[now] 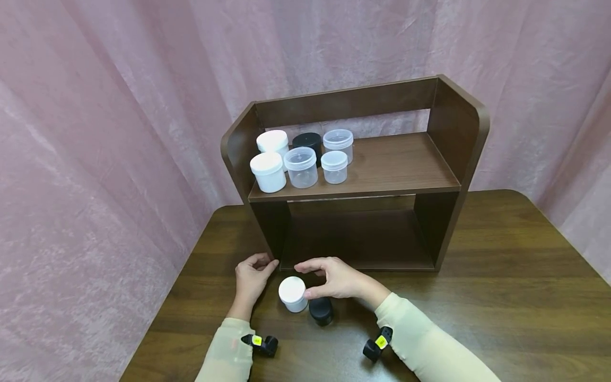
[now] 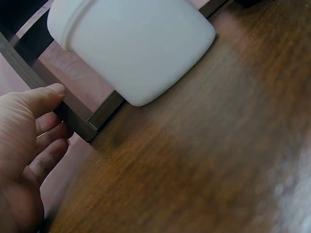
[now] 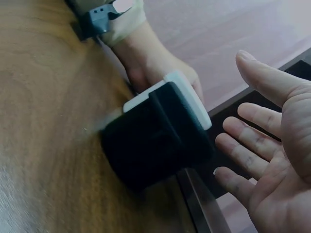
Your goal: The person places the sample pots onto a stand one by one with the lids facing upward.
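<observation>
My left hand (image 1: 251, 278) is at the front lower left corner of the dark brown shelf (image 1: 355, 192); its thumb and curled fingers hold the side panel's edge. A white lidded jar (image 1: 293, 294) stands on the table just in front of that corner. Beside it, nearer me, is a smaller-looking black lidded jar (image 1: 321, 311), which partly covers the white one in the right wrist view. My right hand (image 1: 336, 278) hovers above and behind these jars, fingers spread from the thumb, holding nothing. In the right wrist view its palm (image 3: 286, 160) is bare.
On the upper shelf's left half stand two white jars (image 1: 268, 179), a black jar (image 1: 307, 140) and several clear jars (image 1: 302, 172). The lower shelf board (image 1: 355, 239) lies below. The brown wooden table (image 1: 515, 297) extends to both sides, with a pink curtain (image 1: 143, 132) behind.
</observation>
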Demonstrator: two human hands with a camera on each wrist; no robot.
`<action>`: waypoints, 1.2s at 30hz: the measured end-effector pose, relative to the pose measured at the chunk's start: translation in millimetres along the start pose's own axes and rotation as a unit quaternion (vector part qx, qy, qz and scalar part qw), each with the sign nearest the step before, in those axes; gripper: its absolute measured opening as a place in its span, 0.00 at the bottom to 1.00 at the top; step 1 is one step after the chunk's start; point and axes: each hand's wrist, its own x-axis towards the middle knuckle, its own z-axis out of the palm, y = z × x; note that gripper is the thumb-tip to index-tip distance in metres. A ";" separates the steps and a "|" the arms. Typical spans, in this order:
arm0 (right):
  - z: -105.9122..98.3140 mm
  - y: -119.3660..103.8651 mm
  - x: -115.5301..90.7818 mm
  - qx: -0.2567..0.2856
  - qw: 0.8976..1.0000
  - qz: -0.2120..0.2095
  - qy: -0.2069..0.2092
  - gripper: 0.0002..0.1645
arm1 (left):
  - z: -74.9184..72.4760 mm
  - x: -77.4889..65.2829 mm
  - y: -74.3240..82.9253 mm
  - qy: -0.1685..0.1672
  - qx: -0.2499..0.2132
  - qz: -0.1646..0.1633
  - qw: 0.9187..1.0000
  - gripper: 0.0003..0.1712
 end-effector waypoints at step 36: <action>29.0 1.3 19.3 -0.076 0.995 0.057 -0.003 0.39 | 0.4 0.9 -2.4 -0.001 0.011 0.008 1.000 0.08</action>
